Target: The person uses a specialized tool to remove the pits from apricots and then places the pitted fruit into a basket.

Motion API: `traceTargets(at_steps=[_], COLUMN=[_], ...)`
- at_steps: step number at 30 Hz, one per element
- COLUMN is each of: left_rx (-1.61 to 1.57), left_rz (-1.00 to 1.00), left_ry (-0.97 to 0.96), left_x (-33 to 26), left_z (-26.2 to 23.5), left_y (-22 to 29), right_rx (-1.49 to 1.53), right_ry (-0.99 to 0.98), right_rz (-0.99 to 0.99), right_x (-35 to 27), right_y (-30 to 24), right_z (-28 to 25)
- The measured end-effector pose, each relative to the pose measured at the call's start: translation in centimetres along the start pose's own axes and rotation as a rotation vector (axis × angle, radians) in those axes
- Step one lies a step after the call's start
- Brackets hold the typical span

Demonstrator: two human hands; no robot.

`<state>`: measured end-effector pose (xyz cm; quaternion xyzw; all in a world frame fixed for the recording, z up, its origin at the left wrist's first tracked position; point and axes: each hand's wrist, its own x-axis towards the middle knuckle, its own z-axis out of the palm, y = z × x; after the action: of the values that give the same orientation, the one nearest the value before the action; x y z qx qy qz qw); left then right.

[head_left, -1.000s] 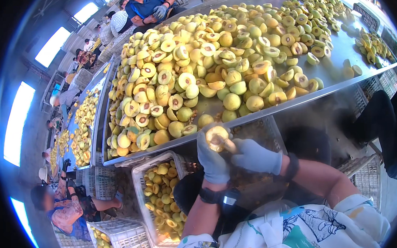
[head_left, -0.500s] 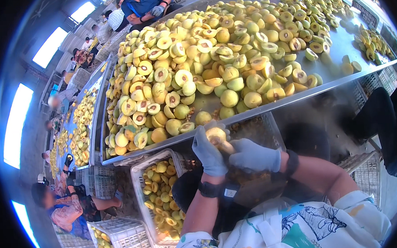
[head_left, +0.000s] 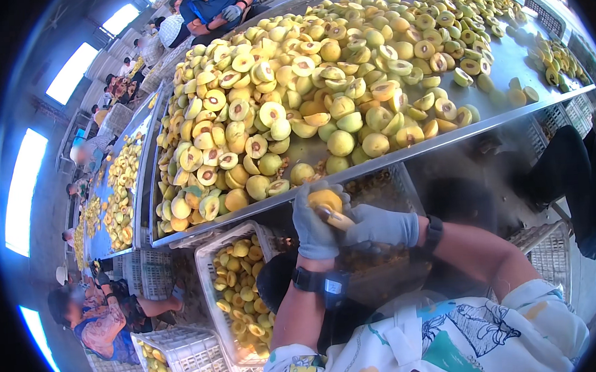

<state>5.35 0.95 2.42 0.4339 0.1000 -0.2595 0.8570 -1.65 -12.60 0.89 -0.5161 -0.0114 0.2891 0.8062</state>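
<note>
Just below the table's front edge, my left hand [head_left: 312,222], in a grey glove, cups a yellow stone fruit [head_left: 325,199] that looks like a peach or apricot. My right hand [head_left: 383,226], gloved the same way, closes round a short tool with a pale, wood-coloured shaft [head_left: 338,219]. The tool's front end meets the lower side of the fruit; its tip cannot be made out. Beyond my hands, a heap of halved yellow-green fruit [head_left: 272,113], many with brown hollows or stones, covers much of the metal table [head_left: 437,141].
A white crate [head_left: 203,272] of fruit halves stands left of my legs, another crate [head_left: 185,357] nearer. One more crate [head_left: 405,180] sits under the table edge. A person [head_left: 106,317] sits at the left; another person [head_left: 215,12] is across the table. Dark-clothed legs [head_left: 567,172] are at right.
The fruit has turned in my left hand, showing a yellower side, and the tool's shaft is now more visible against it. Both hands stay close together in nearly the same place.
</note>
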Motion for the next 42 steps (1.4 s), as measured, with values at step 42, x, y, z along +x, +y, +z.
traceTargets(at_steps=[42], left_rx=[1.527], left_rz=[0.902], left_ry=[-0.456], left_x=[2.0], left_z=[2.2], left_y=[5.3], right_rx=[0.115], right_ry=[0.517], right_rz=[-0.251], right_x=[-3.1], right_y=[-3.6], right_z=[-1.6])
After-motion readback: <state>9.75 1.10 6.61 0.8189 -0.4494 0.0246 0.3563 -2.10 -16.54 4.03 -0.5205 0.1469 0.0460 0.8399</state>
